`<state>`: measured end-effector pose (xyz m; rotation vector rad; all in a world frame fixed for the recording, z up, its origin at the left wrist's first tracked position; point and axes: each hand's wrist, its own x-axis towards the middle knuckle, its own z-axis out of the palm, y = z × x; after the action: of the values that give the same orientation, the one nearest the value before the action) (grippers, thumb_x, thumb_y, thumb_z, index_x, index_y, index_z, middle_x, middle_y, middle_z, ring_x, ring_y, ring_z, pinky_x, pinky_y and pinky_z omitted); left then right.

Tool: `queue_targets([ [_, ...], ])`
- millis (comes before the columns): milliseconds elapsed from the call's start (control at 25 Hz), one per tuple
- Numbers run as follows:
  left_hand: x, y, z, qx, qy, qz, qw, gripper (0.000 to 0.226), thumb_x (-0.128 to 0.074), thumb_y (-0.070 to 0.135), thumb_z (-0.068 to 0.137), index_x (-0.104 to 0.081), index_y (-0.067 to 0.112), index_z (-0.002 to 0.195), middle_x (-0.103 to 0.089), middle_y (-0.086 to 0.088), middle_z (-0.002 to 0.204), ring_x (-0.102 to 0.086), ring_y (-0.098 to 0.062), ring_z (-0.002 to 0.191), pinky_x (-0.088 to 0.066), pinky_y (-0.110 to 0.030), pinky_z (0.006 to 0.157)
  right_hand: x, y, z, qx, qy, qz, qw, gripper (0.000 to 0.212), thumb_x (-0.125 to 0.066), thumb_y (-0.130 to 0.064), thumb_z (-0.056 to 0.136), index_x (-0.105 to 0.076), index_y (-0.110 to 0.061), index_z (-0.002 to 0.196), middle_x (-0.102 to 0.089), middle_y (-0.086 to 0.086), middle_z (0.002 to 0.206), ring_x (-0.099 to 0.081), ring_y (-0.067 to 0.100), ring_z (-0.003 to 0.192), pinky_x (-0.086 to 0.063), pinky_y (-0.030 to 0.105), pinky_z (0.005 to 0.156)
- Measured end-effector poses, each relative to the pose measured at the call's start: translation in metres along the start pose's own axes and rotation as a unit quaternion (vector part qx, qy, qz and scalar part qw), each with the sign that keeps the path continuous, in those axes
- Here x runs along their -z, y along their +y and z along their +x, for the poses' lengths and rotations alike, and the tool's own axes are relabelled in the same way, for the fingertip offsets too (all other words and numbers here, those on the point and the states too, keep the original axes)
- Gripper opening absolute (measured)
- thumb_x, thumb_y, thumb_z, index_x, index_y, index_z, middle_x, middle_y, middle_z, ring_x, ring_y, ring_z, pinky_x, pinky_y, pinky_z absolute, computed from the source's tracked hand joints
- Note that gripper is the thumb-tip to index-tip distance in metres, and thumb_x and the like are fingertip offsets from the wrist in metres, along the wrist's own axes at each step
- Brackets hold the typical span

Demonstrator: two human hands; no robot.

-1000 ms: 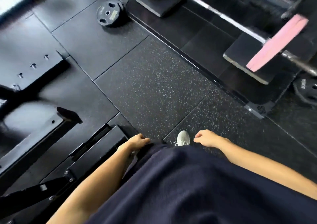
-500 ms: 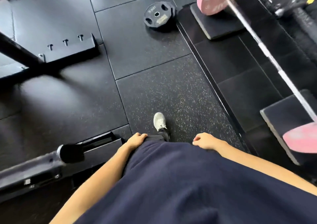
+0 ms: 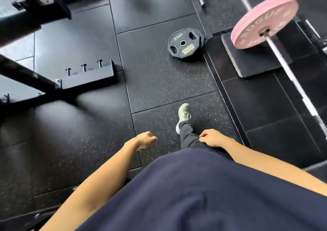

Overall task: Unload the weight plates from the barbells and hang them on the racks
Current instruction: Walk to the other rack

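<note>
My left hand [image 3: 144, 140] and right hand [image 3: 211, 139] hang by my shirt [image 3: 203, 191], fingers loosely curled, holding nothing. My shoe [image 3: 184, 113] is on the floor [image 3: 159, 82] just past my right fingers. Farther ahead of them a black plate [image 3: 184, 43] lies flat. Right of it a pink plate [image 3: 263, 20] sits on the bar [image 3: 290, 74], over a pad [image 3: 247, 60]. Far from my left fingers is a rack [image 3: 86, 76].

Black speckled rubber floor tiles [image 3: 159, 82] are covering the ground, seams running between them. A grey sneaker [image 3: 184, 113] is resting on one tile below a dark trouser leg [image 3: 188, 135]; a navy shirt [image 3: 194, 195] is filling the lower view. A dark foam pad [image 3: 251, 64] is lying on the platform at right.
</note>
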<state>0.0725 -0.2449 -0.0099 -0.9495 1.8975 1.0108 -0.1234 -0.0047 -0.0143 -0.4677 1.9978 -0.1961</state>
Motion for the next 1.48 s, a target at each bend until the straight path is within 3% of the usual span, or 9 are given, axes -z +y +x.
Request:
queue_targets([
  [160, 0.085, 0.04, 0.058, 0.031, -0.008, -0.014, 0.999, 0.021, -0.046, 0.039, 0.096, -0.053, 0.019, 0.094, -0.055, -0.005, 0.08, -0.05, -0.016, 0.064, -0.039, -0.026, 0.058, 0.098, -0.055, 0.084, 0.018, -0.022, -0.041, 0.999, 0.019, -0.057, -0.028, 0.089, -0.068, -0.02, 0.103, -0.066, 0.003, 0.116, -0.057, 0.02, 0.099, -0.043, 0.029, 0.083],
  [240, 0.129, 0.058, 0.078, 0.039, 0.01, -0.029, 0.999, 0.026, -0.045, 0.038, 0.097, -0.056, 0.014, 0.098, -0.063, -0.015, 0.098, -0.057, -0.023, 0.078, -0.04, -0.029, 0.065, 0.153, -0.086, 0.116, 0.03, -0.006, -0.071, 0.997, 0.021, -0.056, -0.027, 0.09, -0.069, -0.018, 0.105, -0.067, 0.004, 0.116, -0.058, 0.022, 0.101, -0.042, 0.029, 0.082],
  [400, 0.224, 0.091, 0.115, 0.049, 0.099, -0.107, 0.988, 0.04, -0.046, 0.043, 0.095, -0.059, 0.01, 0.113, -0.062, -0.011, 0.123, -0.058, -0.025, 0.109, -0.038, -0.028, 0.079, 0.257, -0.157, 0.177, 0.046, 0.009, -0.116, 0.992, 0.024, -0.056, -0.028, 0.091, -0.066, -0.017, 0.11, -0.065, 0.005, 0.117, -0.058, 0.023, 0.102, -0.043, 0.03, 0.084],
  [520, 0.274, 0.102, 0.15, 0.075, 0.101, -0.142, 0.982, 0.042, -0.047, 0.043, 0.096, -0.055, 0.011, 0.121, -0.059, -0.009, 0.13, -0.055, -0.024, 0.117, -0.038, -0.03, 0.091, 0.298, -0.205, 0.222, 0.045, -0.017, -0.109, 0.993, 0.021, -0.056, -0.028, 0.091, -0.065, -0.018, 0.108, -0.066, 0.005, 0.112, -0.058, 0.021, 0.094, -0.043, 0.03, 0.081],
  [720, 0.373, 0.111, 0.225, 0.097, 0.071, -0.164, 0.979, 0.049, -0.037, 0.041, 0.1, -0.053, 0.006, 0.131, -0.052, -0.013, 0.138, -0.049, -0.027, 0.124, -0.035, -0.03, 0.093, 0.357, -0.281, 0.304, 0.009, -0.072, -0.157, 0.985, 0.029, -0.057, -0.028, 0.093, -0.063, -0.011, 0.116, -0.063, 0.008, 0.119, -0.059, 0.024, 0.101, -0.043, 0.029, 0.078],
  [920, 0.55, 0.123, 0.299, 0.064, 0.089, -0.109, 0.988, 0.042, -0.043, 0.037, 0.099, -0.058, 0.002, 0.117, -0.061, -0.015, 0.124, -0.057, -0.028, 0.114, -0.04, -0.03, 0.082, 0.448, -0.379, 0.39, -0.004, -0.028, -0.128, 0.991, 0.025, -0.061, -0.025, 0.091, -0.066, -0.009, 0.109, -0.064, 0.009, 0.118, -0.058, 0.025, 0.103, -0.043, 0.028, 0.08],
  [1080, 0.67, 0.146, 0.341, 0.051, 0.107, -0.1, 0.988, 0.039, -0.049, 0.04, 0.097, -0.057, 0.007, 0.115, -0.063, -0.012, 0.116, -0.058, -0.027, 0.108, -0.043, -0.032, 0.085, 0.513, -0.459, 0.441, 0.018, 0.034, -0.06, 0.997, 0.021, -0.065, -0.028, 0.084, -0.07, -0.014, 0.1, -0.067, 0.006, 0.11, -0.059, 0.025, 0.103, -0.044, 0.031, 0.088],
  [1400, 0.837, 0.194, 0.445, 0.035, 0.08, -0.104, 0.991, 0.04, -0.052, 0.043, 0.095, -0.054, 0.01, 0.118, -0.059, -0.007, 0.112, -0.056, -0.024, 0.106, -0.04, -0.033, 0.085, 0.624, -0.586, 0.576, 0.001, -0.017, -0.075, 0.997, 0.033, -0.065, -0.032, 0.085, -0.063, -0.016, 0.114, -0.064, 0.007, 0.113, -0.058, 0.027, 0.105, -0.044, 0.031, 0.085],
  [1480, 0.881, 0.199, 0.469, 0.051, 0.094, -0.131, 0.986, 0.033, -0.052, 0.042, 0.095, -0.055, 0.013, 0.109, -0.057, -0.005, 0.104, -0.056, -0.023, 0.099, -0.039, -0.032, 0.083, 0.666, -0.624, 0.615, 0.013, -0.025, -0.095, 0.995, 0.034, -0.065, -0.031, 0.086, -0.063, -0.015, 0.116, -0.064, 0.007, 0.114, -0.058, 0.025, 0.105, -0.044, 0.031, 0.086],
])
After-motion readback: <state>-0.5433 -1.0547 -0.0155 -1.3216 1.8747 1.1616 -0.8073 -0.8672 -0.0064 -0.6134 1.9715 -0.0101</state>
